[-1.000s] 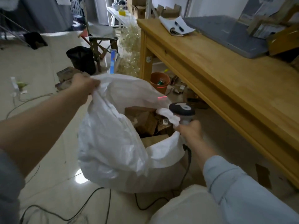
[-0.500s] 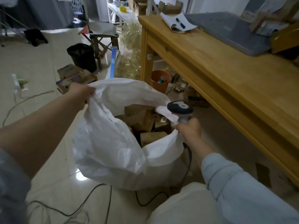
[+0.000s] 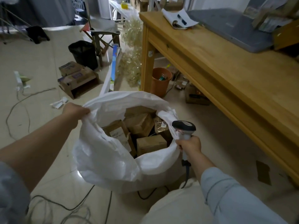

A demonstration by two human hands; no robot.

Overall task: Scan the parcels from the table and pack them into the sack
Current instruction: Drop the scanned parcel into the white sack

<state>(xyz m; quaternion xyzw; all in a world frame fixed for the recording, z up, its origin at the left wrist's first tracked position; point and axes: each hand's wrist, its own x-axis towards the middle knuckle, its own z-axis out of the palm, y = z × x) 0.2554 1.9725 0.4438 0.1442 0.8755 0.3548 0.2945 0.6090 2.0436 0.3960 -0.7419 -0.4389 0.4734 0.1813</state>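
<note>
Pale tiled floor point(image 3: 40, 113) strewn with cables; a wooden tabletop point(image 3: 226, 75) runs along the right side of the scene. The white sack point(image 3: 105, 159) stands on the floor, near and left of the tabletop, mouth upward, with brown parcels point(image 3: 151, 143) visible inside. The left hand point(image 3: 75, 110) is clenched round the far-left rim. The right hand point(image 3: 190, 143) is wrapped round the handle of the scanner point(image 3: 184, 126) and appears to trap the near-right rim against it. The mouth's long axis runs left to right between the two hands. The tabletop lies right of and beyond the right hand, which is the nearer of the two to it; any further parcel would be reached from that side. Cardboard items at the far right corner are too cut off to identify. Against the frame a second ago, the mouth is spread wider, more parcels show, and the red scan line on the sack is gone.
</note>
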